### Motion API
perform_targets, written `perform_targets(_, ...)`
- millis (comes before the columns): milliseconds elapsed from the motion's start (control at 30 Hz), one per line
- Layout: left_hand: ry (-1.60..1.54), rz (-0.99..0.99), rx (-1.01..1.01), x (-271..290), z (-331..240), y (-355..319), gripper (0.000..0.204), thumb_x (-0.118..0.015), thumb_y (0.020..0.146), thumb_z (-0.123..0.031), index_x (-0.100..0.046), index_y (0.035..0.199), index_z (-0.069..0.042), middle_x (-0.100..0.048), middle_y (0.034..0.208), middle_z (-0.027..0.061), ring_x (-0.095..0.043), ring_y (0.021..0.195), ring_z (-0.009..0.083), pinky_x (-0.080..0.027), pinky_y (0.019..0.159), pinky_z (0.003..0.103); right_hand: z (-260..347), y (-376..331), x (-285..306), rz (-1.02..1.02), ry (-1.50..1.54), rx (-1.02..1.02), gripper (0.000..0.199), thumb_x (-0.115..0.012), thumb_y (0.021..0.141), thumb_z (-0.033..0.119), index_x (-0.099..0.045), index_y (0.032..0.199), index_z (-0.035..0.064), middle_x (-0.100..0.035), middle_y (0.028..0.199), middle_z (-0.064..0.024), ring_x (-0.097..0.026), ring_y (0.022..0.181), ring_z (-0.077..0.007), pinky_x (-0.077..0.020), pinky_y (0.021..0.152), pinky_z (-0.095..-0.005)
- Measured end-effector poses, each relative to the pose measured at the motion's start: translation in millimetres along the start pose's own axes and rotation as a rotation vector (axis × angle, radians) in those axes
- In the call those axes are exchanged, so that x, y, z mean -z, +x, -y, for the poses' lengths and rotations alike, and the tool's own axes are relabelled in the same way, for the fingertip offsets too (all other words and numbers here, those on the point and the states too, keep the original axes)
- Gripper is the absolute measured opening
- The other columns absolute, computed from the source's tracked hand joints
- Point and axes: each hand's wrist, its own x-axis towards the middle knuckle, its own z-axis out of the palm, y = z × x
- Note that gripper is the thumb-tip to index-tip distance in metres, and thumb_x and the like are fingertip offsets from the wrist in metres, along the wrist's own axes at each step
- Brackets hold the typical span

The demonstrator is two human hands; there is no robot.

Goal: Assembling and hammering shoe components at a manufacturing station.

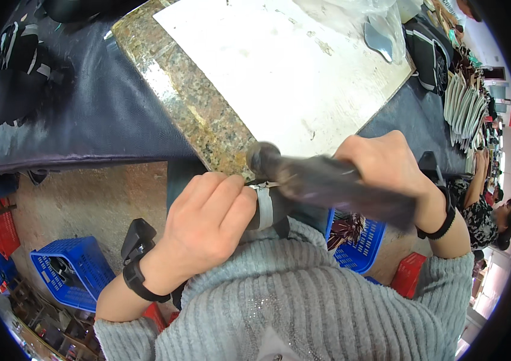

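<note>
Workbench: granite slab [198, 105] w/ white sheet [279, 66] on top, dark cloth [111, 114] to its left, blue crates [74, 271] on floor below. L hand [210, 225] was curled shut, pinching a small grey-and-black piece [265, 209] at slab's near edge. R hand [382, 165] was fisted around dark hammer-like tool [327, 183], motion-blurred, head just above the piece. Contact w/ piece: cannot tell.

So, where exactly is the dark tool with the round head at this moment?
In the head view, the dark tool is right of centre, gripped by the right hand; its blurred head sits at the granite slab's near edge, just above the left hand.
</note>
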Motion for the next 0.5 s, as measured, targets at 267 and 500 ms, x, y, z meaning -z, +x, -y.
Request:
perform_targets(267,-0.412,0.079,0.513,36,-3,8,0.024,-0.068,0.073,0.008,-0.054,0.089,-0.003,-0.058,0.083,0.0085,-0.059,0.069,0.0209,-0.049,0.063,0.03,-11,4,0,-0.254,0.033,0.014,0.03,-0.066,0.084,0.034,-0.052,0.085,0.0077,-0.054,0.061,-0.0116,-0.059,0.055,-0.032,-0.0447,0.048,-0.0384)
perform_targets(500,-0.638,-0.343,0.652,108,-8,-9,0.034,-0.063,0.076,0.015,-0.047,0.1,-0.002,-0.059,0.087,0.0071,-0.056,0.075,0.0087,-0.044,0.067,0.021,-55,43,-25,-0.537,-0.169,-0.146,0.022,-0.06,0.089,0.024,-0.054,0.099,0.0045,-0.056,0.075,-0.0128,-0.058,0.068,-0.0346,-0.0445,0.058,-0.04)
